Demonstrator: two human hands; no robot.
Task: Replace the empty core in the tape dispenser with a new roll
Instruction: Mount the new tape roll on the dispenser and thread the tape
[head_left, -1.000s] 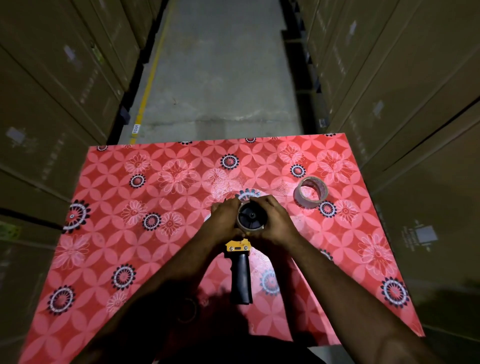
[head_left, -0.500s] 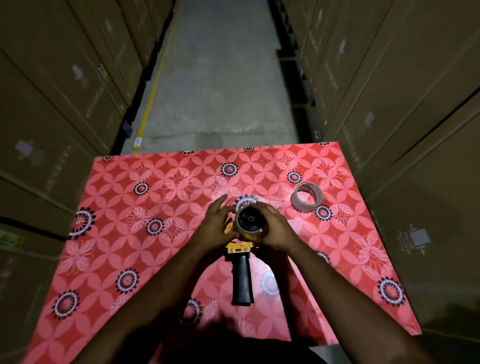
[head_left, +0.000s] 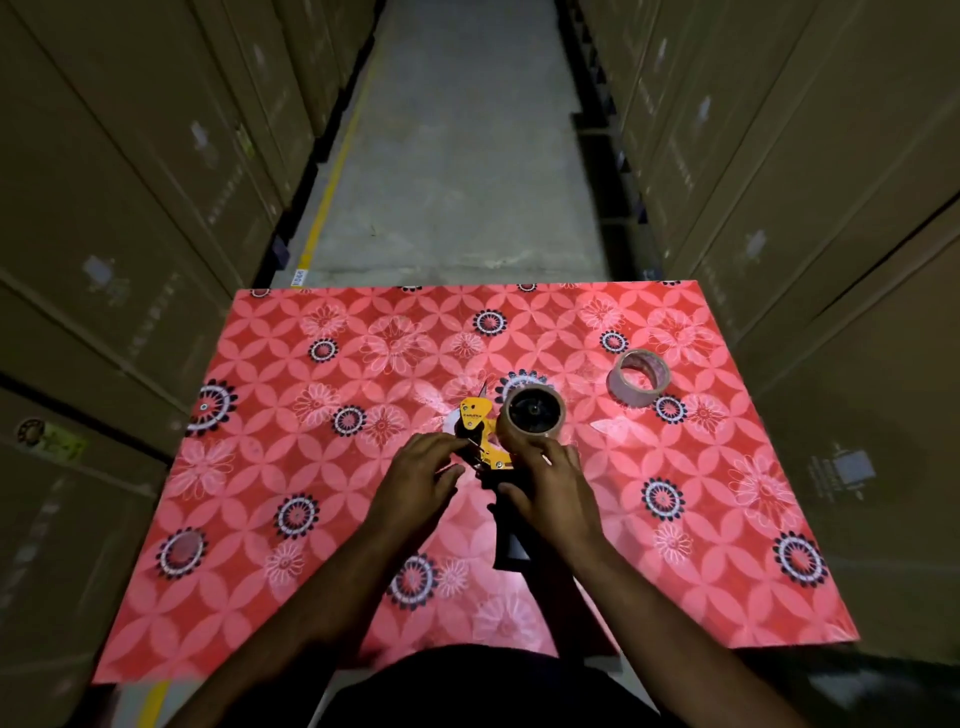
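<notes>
A yellow and black tape dispenser (head_left: 480, 426) lies on the red patterned table (head_left: 322, 519), its black handle (head_left: 511, 545) pointing toward me. A brown ring (head_left: 532, 413), whether bare core or tape roll I cannot tell, sits around the dispenser's black hub at its right side. My left hand (head_left: 421, 480) pinches at the dispenser's yellow frame near its lower left. My right hand (head_left: 553, 491) grips the dispenser body just below the ring, covering the top of the handle. A second ring of tape (head_left: 638, 376) lies apart on the table, up and to the right.
Tall stacks of cardboard boxes (head_left: 130, 208) wall in both sides of the table. A concrete aisle floor (head_left: 457, 156) with a yellow line runs beyond the far edge.
Both hands have come off the ring and slid down toward me. The dispenser's yellow frame and the ring are now uncovered. My view has shifted, so the table sits lower and wider.
</notes>
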